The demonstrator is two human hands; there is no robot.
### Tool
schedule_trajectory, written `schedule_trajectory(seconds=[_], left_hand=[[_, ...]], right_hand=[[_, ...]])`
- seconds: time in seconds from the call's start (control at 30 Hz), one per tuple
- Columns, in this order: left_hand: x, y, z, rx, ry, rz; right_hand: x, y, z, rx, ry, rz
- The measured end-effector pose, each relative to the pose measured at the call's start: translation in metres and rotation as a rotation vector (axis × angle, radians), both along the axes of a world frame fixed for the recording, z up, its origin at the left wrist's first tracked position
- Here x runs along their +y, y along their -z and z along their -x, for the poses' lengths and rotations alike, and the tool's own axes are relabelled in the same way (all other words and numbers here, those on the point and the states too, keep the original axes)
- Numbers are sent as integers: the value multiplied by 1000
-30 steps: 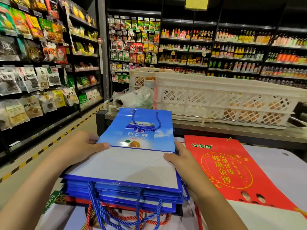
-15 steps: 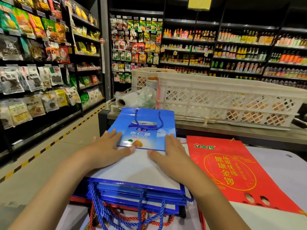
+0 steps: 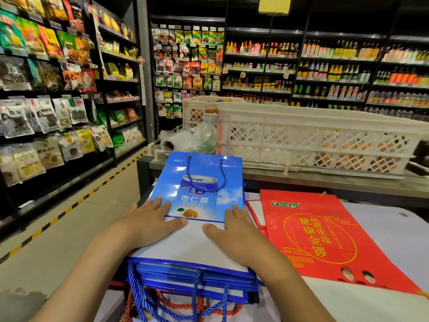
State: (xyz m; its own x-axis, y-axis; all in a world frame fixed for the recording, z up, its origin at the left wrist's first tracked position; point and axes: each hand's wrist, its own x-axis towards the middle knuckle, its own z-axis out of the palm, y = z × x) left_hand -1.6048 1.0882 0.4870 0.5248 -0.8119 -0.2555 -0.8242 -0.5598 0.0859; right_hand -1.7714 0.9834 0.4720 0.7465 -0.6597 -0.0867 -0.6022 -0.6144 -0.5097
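Pressing flat on the top blue gift bag (image 3: 202,189), both hands show straight fingers in the head view and grip nothing. The left hand (image 3: 148,223) covers the bag's left edge and the right hand (image 3: 239,231) its right edge. The thumbs point toward each other across the white folded panel between them. The bag's printed face, with its blue cord handle lying on it, stretches away beyond the fingertips.

This bag tops a stack of blue bags (image 3: 197,277) directly under the palms. Only the thin near edges of the lower ones show, so their number is unclear. Blue and red cord handles (image 3: 144,296) spill out below the wrists and are cut off by the bottom of the frame. The bags that the red cords belong to are almost wholly buried.

Just right of the right hand lies a flat red bag (image 3: 320,235), its near left corner hidden by the right forearm and its near right corner running out of frame. Beyond the hands stands a white lattice crate (image 3: 313,135). Brownish round things inside show only through its holes and cannot be identified. Left of the crate, a plastic bag roll (image 3: 173,142) sits just past the blue bag's far edge.
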Motion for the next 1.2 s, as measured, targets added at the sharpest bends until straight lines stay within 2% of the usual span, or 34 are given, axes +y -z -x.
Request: schedule_trajectory(seconds=[0.13, 0.27, 0.4, 0.53, 0.6, 0.7, 0.87, 0.97, 1.07, 1.2], left_hand=[[0, -4, 2, 30, -4, 20], [5, -15, 3, 99, -27, 137], [9, -24, 10, -4, -39, 176], [5, -31, 25, -150, -48, 221], [2, -35, 38, -179, -31, 310], [-4, -44, 75, -113, 45, 483], [-20, -40, 157, -100, 383, 751], [-32, -16, 199, -20, 578, 757], [-50, 18, 221, -3, 493, 618], [-70, 52, 221, 31, 256, 554]], right_hand=[[-2, -1, 0, -19, 4, -7], [-4, -1, 0, -192, 14, -41], [-7, -6, 15, -488, 74, -209], [-13, -11, 37, -563, 45, -162], [-17, -12, 47, -555, 40, -116], [-21, -11, 71, -530, 14, -44], [-38, 2, 136, -378, 22, 93], [-53, 14, 182, -277, 159, 123], [-62, 20, 221, -184, 317, 149], [-67, 34, 252, -24, 433, 173]])
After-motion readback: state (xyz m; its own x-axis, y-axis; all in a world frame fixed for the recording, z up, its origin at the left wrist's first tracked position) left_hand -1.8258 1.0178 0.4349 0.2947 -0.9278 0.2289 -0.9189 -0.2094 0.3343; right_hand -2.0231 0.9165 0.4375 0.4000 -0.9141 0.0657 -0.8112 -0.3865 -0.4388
